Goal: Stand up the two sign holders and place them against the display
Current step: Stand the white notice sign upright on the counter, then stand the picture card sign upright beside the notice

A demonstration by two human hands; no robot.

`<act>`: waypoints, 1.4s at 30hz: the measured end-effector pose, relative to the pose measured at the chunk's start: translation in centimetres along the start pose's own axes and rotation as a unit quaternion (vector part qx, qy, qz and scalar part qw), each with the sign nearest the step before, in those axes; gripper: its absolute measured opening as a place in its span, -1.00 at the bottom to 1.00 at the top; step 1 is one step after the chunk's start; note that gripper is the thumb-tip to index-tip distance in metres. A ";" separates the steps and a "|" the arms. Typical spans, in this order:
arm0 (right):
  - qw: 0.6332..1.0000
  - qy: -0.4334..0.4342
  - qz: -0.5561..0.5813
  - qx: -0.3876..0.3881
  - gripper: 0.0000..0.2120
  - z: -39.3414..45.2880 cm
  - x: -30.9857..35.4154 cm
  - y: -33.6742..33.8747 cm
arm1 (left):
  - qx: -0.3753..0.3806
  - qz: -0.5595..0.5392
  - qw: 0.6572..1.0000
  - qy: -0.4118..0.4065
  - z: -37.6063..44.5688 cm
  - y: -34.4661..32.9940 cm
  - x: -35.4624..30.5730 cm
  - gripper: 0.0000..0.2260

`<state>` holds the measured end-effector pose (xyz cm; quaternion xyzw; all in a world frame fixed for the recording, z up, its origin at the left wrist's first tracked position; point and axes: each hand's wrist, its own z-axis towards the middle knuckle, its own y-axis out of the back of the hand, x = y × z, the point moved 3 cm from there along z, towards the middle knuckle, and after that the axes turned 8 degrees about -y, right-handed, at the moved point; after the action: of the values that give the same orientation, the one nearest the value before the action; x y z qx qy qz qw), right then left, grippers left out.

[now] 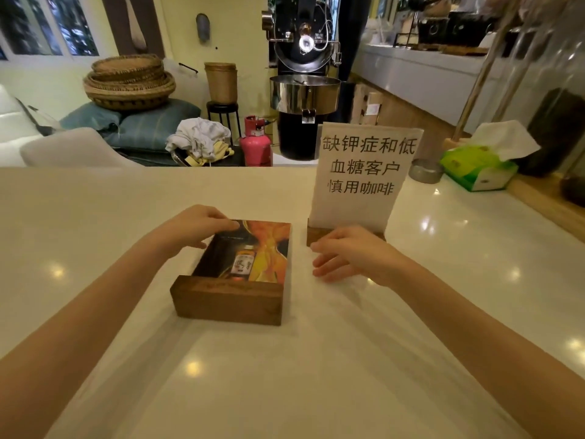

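Observation:
One sign holder (361,172) stands upright on the white counter, a white sheet with black characters in a wooden base. A second sign holder (250,258), with a dark orange picture and a wooden base toward me, lies flat in the middle. My left hand (196,226) rests its fingertips on the far left corner of the lying sign. My right hand (351,255) hovers with fingers spread just in front of the upright sign's base, to the right of the lying sign, holding nothing.
A green tissue box (478,169) and a small metal tin (424,171) sit at the right on the counter (95,217). Beyond the far edge are a pink gas cylinder (256,144), a black coffee roaster (304,83) and stacked baskets (129,80).

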<state>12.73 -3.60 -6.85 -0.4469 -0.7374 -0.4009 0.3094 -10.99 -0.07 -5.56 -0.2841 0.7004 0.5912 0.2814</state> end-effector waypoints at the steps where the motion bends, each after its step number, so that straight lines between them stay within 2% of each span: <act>1: 0.999 -0.023 0.024 0.026 -0.75 0.4 0.0 -1.0 | 0.001 -0.007 1.000 0.016 -0.3 0.2 0.7 -0.61; 5: 0.989 -0.073 0.105 0.076 -0.67 1.6 -0.2 -3.8 | 0.014 -0.038 0.997 0.062 -1.7 1.0 2.8 -0.54; 10: 0.979 -0.079 0.137 0.127 -0.69 2.1 -0.2 -5.9 | 0.100 -0.122 0.982 0.103 -3.3 1.3 4.1 -0.58; 16: 0.995 -0.042 0.056 0.067 -0.64 1.9 0.4 -6.4 | 0.085 -0.078 0.990 0.079 -3.6 1.3 3.9 -0.62; 18: 0.997 -0.016 0.047 0.055 -0.72 2.1 0.5 -6.4 | 0.079 -0.086 0.991 0.066 -3.6 1.5 3.8 -0.60; 20: 0.998 0.034 0.040 0.030 -0.75 2.1 1.1 -6.1 | 0.059 -0.099 0.992 0.042 -3.6 2.0 3.5 -0.56; 23: 0.994 0.104 0.027 -0.009 -0.60 1.9 2.5 -5.6 | 0.000 -0.121 0.993 -0.012 -3.2 2.6 2.7 -0.54; 25: 0.989 0.144 0.033 -0.021 -0.56 1.8 3.3 -5.4 | -0.048 -0.133 0.988 -0.057 -2.9 2.7 2.1 -0.57; 31: 0.966 0.243 0.011 -0.087 -0.58 1.9 3.7 -4.8 | -0.154 -0.128 0.967 -0.158 -2.1 2.3 1.4 -0.54; 37: 0.938 0.303 0.015 -0.165 -0.58 1.9 3.0 -4.8 | -0.197 -0.076 0.954 -0.212 -1.4 1.5 1.0 -0.51; 42: 0.919 0.337 0.024 -0.204 -0.60 2.1 2.1 -4.8 | -0.207 -0.082 0.946 -0.237 -0.4 0.7 0.9 -0.53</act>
<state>7.31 -2.29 -7.68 -0.3567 -0.4808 -0.6620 0.4509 -12.13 -0.42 -5.65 -0.2442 0.4498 0.7485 0.4217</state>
